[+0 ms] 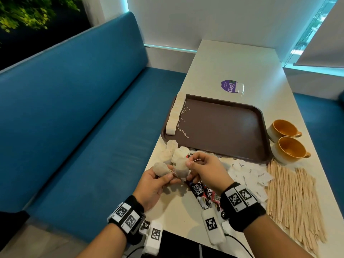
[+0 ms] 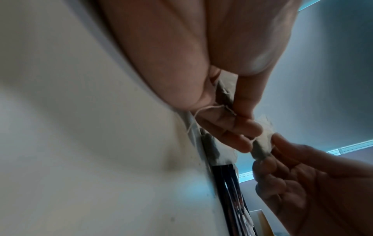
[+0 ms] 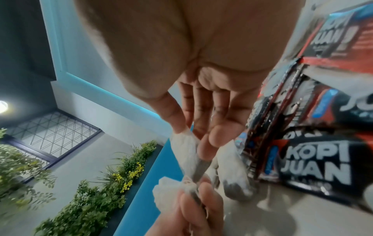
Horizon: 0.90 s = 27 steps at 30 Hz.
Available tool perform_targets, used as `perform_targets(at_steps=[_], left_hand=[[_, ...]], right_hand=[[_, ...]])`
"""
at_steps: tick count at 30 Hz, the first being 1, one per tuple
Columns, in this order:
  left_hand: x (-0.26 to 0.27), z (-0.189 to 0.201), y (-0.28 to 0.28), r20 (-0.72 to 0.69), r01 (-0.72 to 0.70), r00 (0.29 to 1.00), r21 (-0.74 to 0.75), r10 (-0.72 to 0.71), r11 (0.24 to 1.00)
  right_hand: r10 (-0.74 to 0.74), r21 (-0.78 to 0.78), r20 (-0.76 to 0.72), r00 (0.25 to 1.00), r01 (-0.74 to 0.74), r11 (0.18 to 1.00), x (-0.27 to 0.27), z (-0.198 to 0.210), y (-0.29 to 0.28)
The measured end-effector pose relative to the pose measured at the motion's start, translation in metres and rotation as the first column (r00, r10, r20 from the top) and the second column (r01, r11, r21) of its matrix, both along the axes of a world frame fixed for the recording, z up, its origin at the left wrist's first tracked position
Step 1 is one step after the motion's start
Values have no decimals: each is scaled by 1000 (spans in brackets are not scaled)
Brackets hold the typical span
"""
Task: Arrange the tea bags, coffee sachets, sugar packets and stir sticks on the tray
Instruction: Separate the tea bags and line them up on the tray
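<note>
My left hand (image 1: pixel 164 175) pinches a loose tea bag (image 1: pixel 161 168) just above the table's near left edge. My right hand (image 1: pixel 189 170) pinches a second tea bag (image 1: pixel 181 167) right beside it, and thin strings run between the two bags. In the left wrist view my left hand (image 2: pixel 228 102) clamps its tea bag (image 2: pixel 224 89). The right wrist view shows my right hand (image 3: pixel 193 137) on its tea bag (image 3: pixel 186 153). A row of tea bags (image 1: pixel 175 116) lines the left rim of the brown tray (image 1: pixel 223 125). More loose tea bags (image 1: pixel 172 152) lie before the tray.
Black and red coffee sachets (image 1: pixel 198 190) lie under my right hand. To their right are white sugar packets (image 1: pixel 247 174) and a spread of wooden stir sticks (image 1: pixel 294 198). Two orange cups (image 1: pixel 287 140) stand right of the tray. A blue bench (image 1: pixel 83 118) runs along the left.
</note>
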State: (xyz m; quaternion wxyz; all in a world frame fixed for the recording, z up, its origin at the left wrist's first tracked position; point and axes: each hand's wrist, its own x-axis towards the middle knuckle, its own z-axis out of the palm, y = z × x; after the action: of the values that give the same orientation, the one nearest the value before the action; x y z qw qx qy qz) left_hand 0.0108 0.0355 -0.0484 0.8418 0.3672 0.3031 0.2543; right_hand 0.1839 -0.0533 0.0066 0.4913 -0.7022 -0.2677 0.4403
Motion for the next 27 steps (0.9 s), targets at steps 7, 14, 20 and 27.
perform_targets(at_steps=[7,14,20,27], left_hand=[[1,-3,4,69,-96,993,-55,100,994],[5,-5,4,-22,-86,996,57,88,995],[4,-8,7,-60,-52,997,68,56,996],[4,-7,6,-61,-40,997,62,44,997]], right_hand=[[-8,28,27,1000,8,1000,19,12,17],[-94,71,90,991,87,994,59,27,88],[4,-31,138,990,0,1000,71,4,145],[153,-183,165,974,-122,976,65,-12,166]])
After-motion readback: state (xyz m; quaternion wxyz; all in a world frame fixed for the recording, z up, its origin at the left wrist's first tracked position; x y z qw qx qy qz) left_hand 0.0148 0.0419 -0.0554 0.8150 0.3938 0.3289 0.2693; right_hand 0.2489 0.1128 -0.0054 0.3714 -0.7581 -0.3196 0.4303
